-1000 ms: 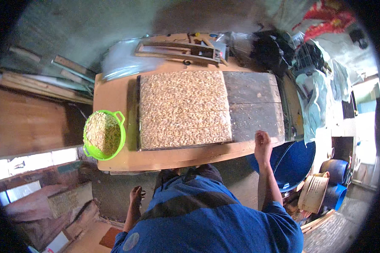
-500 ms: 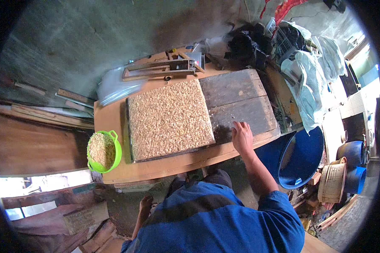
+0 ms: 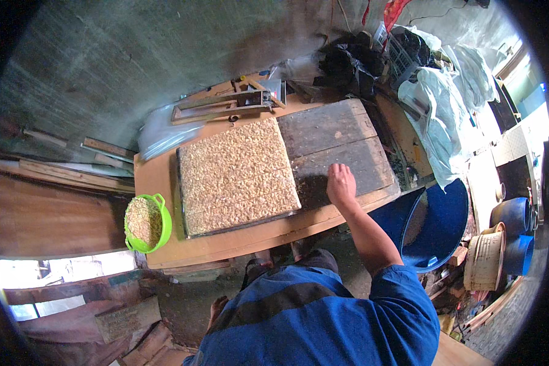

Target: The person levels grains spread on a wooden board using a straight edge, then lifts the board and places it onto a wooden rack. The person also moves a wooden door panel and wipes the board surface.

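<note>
Over the near part of the board [image 3: 332, 137], the right hand [image 3: 341, 183] is knuckles up, forearm [image 3: 372, 236] slanting far and left, fingers curled, whether pinching anything I cannot tell; the pale slab [image 3: 238, 175] lies left, the green bowl [image 3: 164, 229] farther left; beside the shirt [image 3: 323, 326], the left hand [image 3: 218, 308] hangs low, grip unclear

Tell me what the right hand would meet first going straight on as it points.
Most likely the dark board: the right hand points forward and slightly left across it, though depth is hard to judge.
</note>
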Available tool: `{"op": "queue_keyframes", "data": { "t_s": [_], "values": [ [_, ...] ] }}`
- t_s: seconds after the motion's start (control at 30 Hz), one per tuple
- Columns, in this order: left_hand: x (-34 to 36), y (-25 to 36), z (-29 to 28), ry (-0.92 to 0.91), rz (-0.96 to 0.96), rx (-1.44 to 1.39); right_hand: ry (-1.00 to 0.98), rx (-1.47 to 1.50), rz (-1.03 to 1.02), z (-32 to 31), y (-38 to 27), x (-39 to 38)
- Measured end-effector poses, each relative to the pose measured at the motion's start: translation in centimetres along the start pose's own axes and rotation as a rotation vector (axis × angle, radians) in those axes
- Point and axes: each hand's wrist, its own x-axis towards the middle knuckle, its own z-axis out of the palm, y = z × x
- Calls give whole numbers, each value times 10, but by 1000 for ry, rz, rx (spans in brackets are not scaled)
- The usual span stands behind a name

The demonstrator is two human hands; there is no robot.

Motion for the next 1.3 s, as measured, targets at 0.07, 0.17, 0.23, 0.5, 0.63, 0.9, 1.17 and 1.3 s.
{"op": "queue_keyframes", "data": {
  "t_s": [0.07,0.17,0.23,0.5,0.63,0.9,1.17,1.3],
  "values": [
    [-1,4,1,30,-12,-96,74,195,168,-8,11,0],
    [5,3,3,-34,88,-209,170,273,312,-26,37,-5],
    [10,-2,6,-61,56,-332,176,350,349,-33,47,-12],
    [6,-9,19,6,111,-114,-71,180,106,-28,44,-16],
    [-14,3,22,57,-17,-68,-123,115,149,-29,44,-14],
    [-8,-14,35,30,210,-169,-79,138,98,-23,50,-14],
    [-19,-20,40,-15,-6,-503,-423,1875,769,-34,56,50],
    [-40,0,45,60,-102,-413,-449,1808,746,-25,50,89]
  ]
}}
